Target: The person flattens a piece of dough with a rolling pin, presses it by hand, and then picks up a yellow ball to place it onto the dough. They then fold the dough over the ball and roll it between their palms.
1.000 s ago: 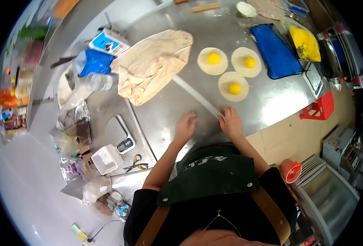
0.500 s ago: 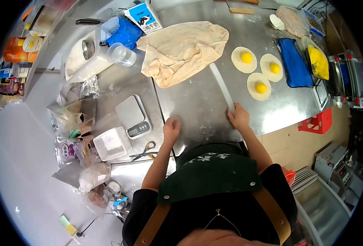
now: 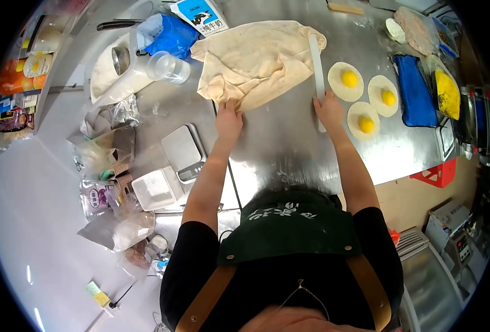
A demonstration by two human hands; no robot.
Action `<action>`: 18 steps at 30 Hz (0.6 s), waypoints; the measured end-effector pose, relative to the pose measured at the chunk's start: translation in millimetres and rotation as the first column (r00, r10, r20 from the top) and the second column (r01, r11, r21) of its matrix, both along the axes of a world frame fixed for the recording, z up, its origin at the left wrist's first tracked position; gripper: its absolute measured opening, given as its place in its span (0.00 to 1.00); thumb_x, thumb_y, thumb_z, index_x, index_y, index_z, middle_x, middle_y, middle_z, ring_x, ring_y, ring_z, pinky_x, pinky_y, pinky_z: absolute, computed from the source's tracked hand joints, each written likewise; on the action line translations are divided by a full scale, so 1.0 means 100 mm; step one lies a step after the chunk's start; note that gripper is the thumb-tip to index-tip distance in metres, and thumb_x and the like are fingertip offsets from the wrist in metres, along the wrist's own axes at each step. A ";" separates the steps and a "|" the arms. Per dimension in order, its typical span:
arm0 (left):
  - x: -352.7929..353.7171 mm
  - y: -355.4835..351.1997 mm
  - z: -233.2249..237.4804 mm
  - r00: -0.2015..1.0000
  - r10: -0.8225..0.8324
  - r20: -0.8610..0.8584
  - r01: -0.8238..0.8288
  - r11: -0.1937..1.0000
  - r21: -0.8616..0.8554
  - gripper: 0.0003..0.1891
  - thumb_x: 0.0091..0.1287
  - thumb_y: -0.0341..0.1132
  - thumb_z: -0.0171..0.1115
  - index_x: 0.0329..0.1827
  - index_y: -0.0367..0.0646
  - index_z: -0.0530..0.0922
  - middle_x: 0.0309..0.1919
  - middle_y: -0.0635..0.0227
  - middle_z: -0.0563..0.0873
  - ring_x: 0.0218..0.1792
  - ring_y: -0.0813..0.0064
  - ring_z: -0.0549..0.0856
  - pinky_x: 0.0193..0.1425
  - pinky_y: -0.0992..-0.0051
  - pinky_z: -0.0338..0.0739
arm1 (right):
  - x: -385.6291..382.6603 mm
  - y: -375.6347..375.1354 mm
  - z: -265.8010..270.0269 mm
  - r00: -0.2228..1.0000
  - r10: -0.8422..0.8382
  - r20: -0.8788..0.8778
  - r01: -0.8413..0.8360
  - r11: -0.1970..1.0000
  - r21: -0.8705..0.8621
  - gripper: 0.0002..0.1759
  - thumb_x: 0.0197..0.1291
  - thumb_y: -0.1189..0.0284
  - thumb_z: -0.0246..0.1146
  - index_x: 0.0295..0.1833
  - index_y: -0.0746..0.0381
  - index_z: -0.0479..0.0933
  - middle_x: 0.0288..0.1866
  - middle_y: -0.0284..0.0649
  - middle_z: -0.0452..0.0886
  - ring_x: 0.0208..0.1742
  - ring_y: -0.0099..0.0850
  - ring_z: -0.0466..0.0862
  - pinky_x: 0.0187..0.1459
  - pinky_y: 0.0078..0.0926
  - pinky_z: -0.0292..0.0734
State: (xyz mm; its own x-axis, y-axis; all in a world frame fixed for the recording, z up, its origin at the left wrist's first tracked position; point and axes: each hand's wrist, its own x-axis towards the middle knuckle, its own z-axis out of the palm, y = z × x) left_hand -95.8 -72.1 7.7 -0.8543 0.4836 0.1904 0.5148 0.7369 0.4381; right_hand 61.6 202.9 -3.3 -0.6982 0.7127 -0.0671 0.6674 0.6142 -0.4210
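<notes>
A crumpled beige cloth lies spread on the steel table. My left hand is at its lower left edge, fingers closed on the fabric. In my right hand is a long, straight white stick, gripped near its lower end. The stick's far end rests over the right edge of the cloth. To the right of this hand lie three flat dough rounds, an upper left one, a right one and a lower one, each with a yellow ball on it. What lies under the cloth is hidden.
A kitchen scale and a white tub stand left of my forearm. Behind them are a flour bin, a clear cup and a milk carton. A blue pouch and yellow filling lie right.
Both hands have moved forward. My left hand has taken hold of the cloth's near edge. The white stick has swung more upright, its far end now over the cloth's right side.
</notes>
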 end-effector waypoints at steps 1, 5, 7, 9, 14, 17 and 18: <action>-0.10 0.00 -0.02 0.998 -0.050 0.047 0.051 0.998 -0.023 0.15 0.57 0.30 0.69 0.46 0.43 0.78 0.35 0.60 0.81 0.36 0.56 0.84 0.40 0.60 0.78 | -0.03 0.00 0.01 0.999 0.009 0.046 -0.009 1.000 0.017 0.23 0.62 0.57 0.63 0.53 0.63 0.71 0.44 0.50 0.82 0.39 0.50 0.85 0.38 0.46 0.80; -0.56 0.02 0.07 0.965 -0.193 0.176 0.208 0.975 -0.073 0.08 0.58 0.31 0.68 0.40 0.43 0.80 0.33 0.61 0.84 0.36 0.56 0.84 0.39 0.61 0.79 | -0.04 -0.04 -0.02 0.993 0.047 -0.106 -0.028 0.986 0.167 0.23 0.60 0.61 0.64 0.57 0.62 0.71 0.47 0.48 0.82 0.38 0.49 0.85 0.38 0.47 0.81; -0.77 0.19 0.34 0.970 -0.181 0.165 0.196 0.978 -0.077 0.07 0.59 0.31 0.67 0.38 0.43 0.81 0.31 0.60 0.85 0.34 0.57 0.84 0.38 0.62 0.79 | -0.13 -0.12 0.16 0.961 0.153 -0.229 -0.058 0.925 0.375 0.23 0.60 0.64 0.63 0.58 0.62 0.71 0.48 0.47 0.81 0.37 0.48 0.85 0.38 0.46 0.81; -0.99 0.41 0.62 0.986 -0.129 0.110 0.133 0.991 -0.024 0.05 0.59 0.31 0.66 0.37 0.42 0.81 0.31 0.58 0.84 0.34 0.56 0.84 0.38 0.62 0.79 | -0.31 -0.21 0.34 0.942 0.247 -0.226 -0.164 0.928 0.334 0.25 0.57 0.69 0.65 0.61 0.60 0.71 0.46 0.45 0.81 0.35 0.47 0.84 0.38 0.42 0.81; -1.23 0.81 0.62 0.998 -0.068 -0.004 0.061 0.877 0.477 0.04 0.58 0.22 0.64 0.36 0.37 0.80 0.30 0.57 0.82 0.32 0.58 0.83 0.37 0.65 0.78 | -1.03 -0.20 0.34 0.917 0.383 -0.116 -0.359 0.915 0.183 0.23 0.58 0.72 0.63 0.60 0.57 0.72 0.43 0.44 0.82 0.35 0.45 0.85 0.38 0.40 0.81; -1.00 0.85 0.55 0.999 -0.019 -0.035 0.036 0.799 0.600 0.04 0.60 0.22 0.63 0.37 0.36 0.80 0.30 0.57 0.82 0.31 0.60 0.82 0.36 0.65 0.77 | -1.34 -0.03 0.22 0.887 0.454 -0.082 -0.430 0.877 0.213 0.18 0.60 0.72 0.59 0.57 0.58 0.74 0.38 0.45 0.84 0.35 0.44 0.86 0.37 0.40 0.81; -0.92 0.77 0.43 0.999 -0.026 -0.026 0.036 0.845 0.534 0.06 0.61 0.21 0.62 0.40 0.35 0.80 0.33 0.56 0.81 0.32 0.61 0.81 0.36 0.65 0.77 | -1.41 0.01 0.21 0.912 0.403 -0.076 -0.381 0.901 0.205 0.17 0.61 0.72 0.59 0.56 0.58 0.74 0.37 0.45 0.84 0.36 0.44 0.86 0.38 0.41 0.81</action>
State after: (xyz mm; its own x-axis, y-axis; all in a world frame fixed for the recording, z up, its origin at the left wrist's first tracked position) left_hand -187.6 4.6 51.0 -0.8348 0.3292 0.4412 0.5445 0.3753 0.7502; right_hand -79.0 203.7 17.7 -0.9186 0.3718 0.1339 0.3111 0.8893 -0.3352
